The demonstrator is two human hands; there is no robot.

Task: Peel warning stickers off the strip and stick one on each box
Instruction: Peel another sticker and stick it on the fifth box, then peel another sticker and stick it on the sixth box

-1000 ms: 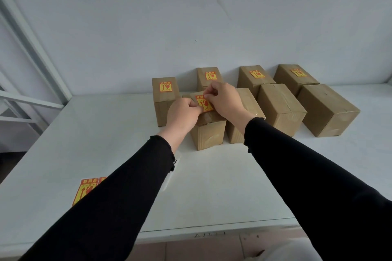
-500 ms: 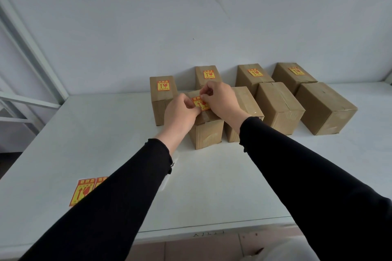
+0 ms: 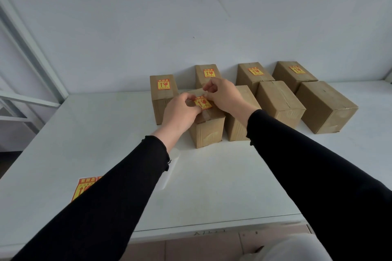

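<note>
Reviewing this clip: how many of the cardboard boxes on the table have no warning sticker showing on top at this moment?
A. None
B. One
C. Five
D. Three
D. Three front-row boxes show bare tops, the four back boxes carry stickers, and both hands, left hand and right hand, are at a sticker on the fifth box.

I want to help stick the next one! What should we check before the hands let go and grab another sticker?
1. Yellow-and-red warning sticker lies on the front-left brown cardboard box: ok.
2. Pressed flat all over: cannot tell, left hand and right hand cover its edges.
3. Four back boxes stickered: ok.
4. Three front boxes have no sticker: not ok.
5. Orange sticker strip has stickers left: ok.
</note>
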